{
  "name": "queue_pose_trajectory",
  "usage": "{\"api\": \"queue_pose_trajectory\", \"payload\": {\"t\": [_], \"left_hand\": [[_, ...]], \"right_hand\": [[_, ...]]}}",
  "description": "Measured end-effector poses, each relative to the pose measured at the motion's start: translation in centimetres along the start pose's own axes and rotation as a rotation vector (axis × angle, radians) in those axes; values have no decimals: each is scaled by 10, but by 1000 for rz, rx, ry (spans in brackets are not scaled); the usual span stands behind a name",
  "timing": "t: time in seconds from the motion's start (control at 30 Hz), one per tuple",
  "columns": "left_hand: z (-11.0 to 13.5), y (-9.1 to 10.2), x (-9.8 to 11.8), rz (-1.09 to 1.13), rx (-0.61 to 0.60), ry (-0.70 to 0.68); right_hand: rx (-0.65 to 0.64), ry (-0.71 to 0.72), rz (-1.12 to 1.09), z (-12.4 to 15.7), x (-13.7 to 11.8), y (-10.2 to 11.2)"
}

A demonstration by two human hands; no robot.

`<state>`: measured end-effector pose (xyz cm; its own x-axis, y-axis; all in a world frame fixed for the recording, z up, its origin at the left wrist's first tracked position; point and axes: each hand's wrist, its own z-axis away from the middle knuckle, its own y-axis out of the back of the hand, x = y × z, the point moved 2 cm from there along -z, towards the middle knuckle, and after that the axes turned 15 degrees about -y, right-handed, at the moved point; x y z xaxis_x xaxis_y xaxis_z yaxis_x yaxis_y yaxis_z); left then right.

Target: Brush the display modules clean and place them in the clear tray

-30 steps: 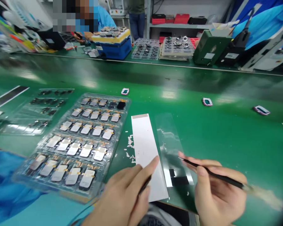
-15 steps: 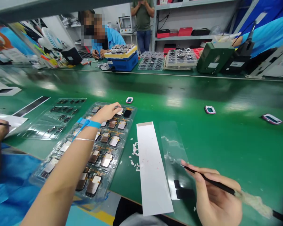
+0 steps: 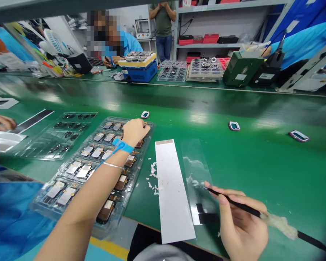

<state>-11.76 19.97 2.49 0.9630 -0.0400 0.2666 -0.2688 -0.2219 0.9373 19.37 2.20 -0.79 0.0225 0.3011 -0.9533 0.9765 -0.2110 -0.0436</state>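
My left hand (image 3: 136, 131), with a blue wrist strap (image 3: 122, 145), reaches over the clear plastic tray (image 3: 39, 203) to its far right corner. Its fingers are curled down at the last compartment, and what lies under them is hidden. Small screen modules (image 3: 84, 171) with silver and brown backs sit in rows in the tray. In my right hand (image 3: 241, 221) is a pair of black tweezers (image 3: 236, 203), wrapped in pale material partway along, tip pointing left. That tip is over a clear film strip (image 3: 197, 163) bearing black patches near its front end.
A long white strip (image 3: 171, 192) lies between tray and film, with white scraps (image 3: 153, 170) beside it. Three small frames (image 3: 234, 125) are spread along the bench. At left, a co-worker's hand (image 3: 1, 122) is near another clear tray (image 3: 57, 139).
My left hand has moved right over the corner compartment, covering the dark piece there, and its fingers have curled. The co-worker's hand at left has moved. The view has shifted slightly.
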Motion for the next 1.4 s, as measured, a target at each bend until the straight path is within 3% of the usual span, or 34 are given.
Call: {"api": "queue_pose_trajectory", "payload": {"t": [0.13,0.3,0.43,0.53,0.7,0.9,1.27,1.4], "left_hand": [[20,21,15,234,-20,-110],[109,41,58,597,-139,-289],[176,42,93,795,-188,-297],[200,33,107,938,-169,-240],[208,9,112,1041,-44,-155],[202,-7,111,975,3,-207],[197,-16,112,1024,53,-260],[197,-19,110,1014,26,-215]], "right_hand": [[-5,-11,10,-2,1,4],[-162,6,168,-11,-20,-3],[-345,177,320,-12,-46,-23],[-390,356,426,-8,-52,-39],[-341,456,567,-4,-39,-46],[-297,504,680,-3,-29,-45],[-340,435,767,-7,-25,-51],[-394,312,718,-17,-27,-49]]}}
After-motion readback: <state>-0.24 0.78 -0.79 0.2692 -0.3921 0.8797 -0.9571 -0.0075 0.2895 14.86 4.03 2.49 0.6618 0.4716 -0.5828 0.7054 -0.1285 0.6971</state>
